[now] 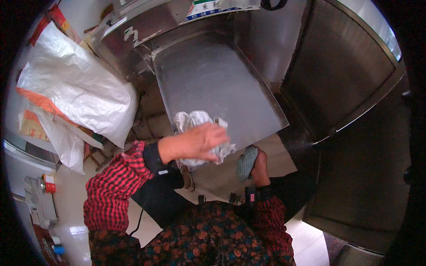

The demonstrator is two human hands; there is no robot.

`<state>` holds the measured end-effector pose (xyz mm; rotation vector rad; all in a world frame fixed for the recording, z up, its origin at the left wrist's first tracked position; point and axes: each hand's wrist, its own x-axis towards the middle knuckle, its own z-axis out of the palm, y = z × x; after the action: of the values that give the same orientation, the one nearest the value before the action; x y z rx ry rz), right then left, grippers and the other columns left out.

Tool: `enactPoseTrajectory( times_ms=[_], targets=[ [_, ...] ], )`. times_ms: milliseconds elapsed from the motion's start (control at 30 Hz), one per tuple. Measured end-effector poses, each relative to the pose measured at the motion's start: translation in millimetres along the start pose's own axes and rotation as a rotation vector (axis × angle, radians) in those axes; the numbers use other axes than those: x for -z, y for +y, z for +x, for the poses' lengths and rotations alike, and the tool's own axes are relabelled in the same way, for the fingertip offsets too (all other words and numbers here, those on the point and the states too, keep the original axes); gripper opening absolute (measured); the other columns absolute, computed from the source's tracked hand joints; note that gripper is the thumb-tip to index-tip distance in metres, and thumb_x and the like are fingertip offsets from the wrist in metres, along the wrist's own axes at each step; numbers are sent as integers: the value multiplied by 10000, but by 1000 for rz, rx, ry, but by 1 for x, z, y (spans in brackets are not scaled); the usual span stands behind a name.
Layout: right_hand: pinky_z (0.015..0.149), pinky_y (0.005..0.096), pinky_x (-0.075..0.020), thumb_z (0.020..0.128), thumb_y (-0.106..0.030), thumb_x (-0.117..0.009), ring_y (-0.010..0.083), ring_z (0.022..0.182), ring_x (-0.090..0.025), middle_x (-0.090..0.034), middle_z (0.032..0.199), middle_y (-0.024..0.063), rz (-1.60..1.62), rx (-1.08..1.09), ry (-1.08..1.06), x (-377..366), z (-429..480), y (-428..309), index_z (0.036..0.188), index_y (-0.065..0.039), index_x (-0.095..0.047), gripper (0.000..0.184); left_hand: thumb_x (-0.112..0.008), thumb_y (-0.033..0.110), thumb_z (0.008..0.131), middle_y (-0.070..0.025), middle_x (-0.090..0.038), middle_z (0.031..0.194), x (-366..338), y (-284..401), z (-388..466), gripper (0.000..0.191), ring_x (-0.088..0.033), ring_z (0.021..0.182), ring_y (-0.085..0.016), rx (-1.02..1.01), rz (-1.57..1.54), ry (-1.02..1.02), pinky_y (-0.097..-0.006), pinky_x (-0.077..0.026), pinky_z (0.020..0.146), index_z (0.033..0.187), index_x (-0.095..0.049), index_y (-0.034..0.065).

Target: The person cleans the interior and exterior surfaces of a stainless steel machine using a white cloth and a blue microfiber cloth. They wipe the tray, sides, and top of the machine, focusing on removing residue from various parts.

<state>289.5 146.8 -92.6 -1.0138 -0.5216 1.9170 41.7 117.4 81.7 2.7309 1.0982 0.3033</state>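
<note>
My left hand (196, 141) lies over a crumpled white cloth (196, 118) at the near left corner of a shallow metal tray (213, 83). Some of the cloth shows between its thumb and fingers, which are blurred. In my right hand (261, 166) is a grey-green scrubbing pad (247, 163), held below the tray's near edge and apart from it. The tray juts out towards me from a metal cabinet (153, 31), and its bare surface has faint pale smears.
Large white woven sacks (83, 83) with orange edging stand on the left. Dark metal panels (346, 73) flank the tray on the right. Tiled floor (73, 199) shows at the lower left, near a red tin (50, 184). A dark cable (137, 222) hangs by my left side.
</note>
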Motion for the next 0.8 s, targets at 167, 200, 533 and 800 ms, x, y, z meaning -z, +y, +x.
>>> enactPoseTrajectory(
  times_ms=[167,200,533,800],
  targets=[
    [658,356,-532,1007,-324,-497,203,693,-623,-633,811,70,46,-26,-41,0,-7,-2,953,-46,-649,321,-786,309,829,-116,-574,1154,-1,5,7,497,-553,1118,-310,-155,-36,-74,-425,-443,982,1215,-608,51],
    [661,356,-533,1008,-319,-498,202,699,-627,-641,822,73,32,-52,-18,-1,-7,-3,961,-38,-653,324,-770,319,851,-109,-588,1141,-2,1,9,453,-564,1098,-298,-143,-95,-66,-413,-453,962,1191,-623,58],
    [649,400,-466,934,-288,-588,218,701,-553,-584,800,55,11,11,108,-5,16,10,942,-7,-655,288,-695,353,902,-110,-590,1046,-30,-27,65,367,-584,1006,-289,-62,265,234,-399,-474,916,1103,-628,52],
    [690,421,-471,952,-302,-580,218,782,-567,-613,857,56,-38,30,292,33,58,59,984,-10,-683,311,-704,385,893,-210,-566,1202,-3,-154,126,531,-606,1088,-387,149,360,391,-447,-520,934,1215,-596,-22]
  ],
)
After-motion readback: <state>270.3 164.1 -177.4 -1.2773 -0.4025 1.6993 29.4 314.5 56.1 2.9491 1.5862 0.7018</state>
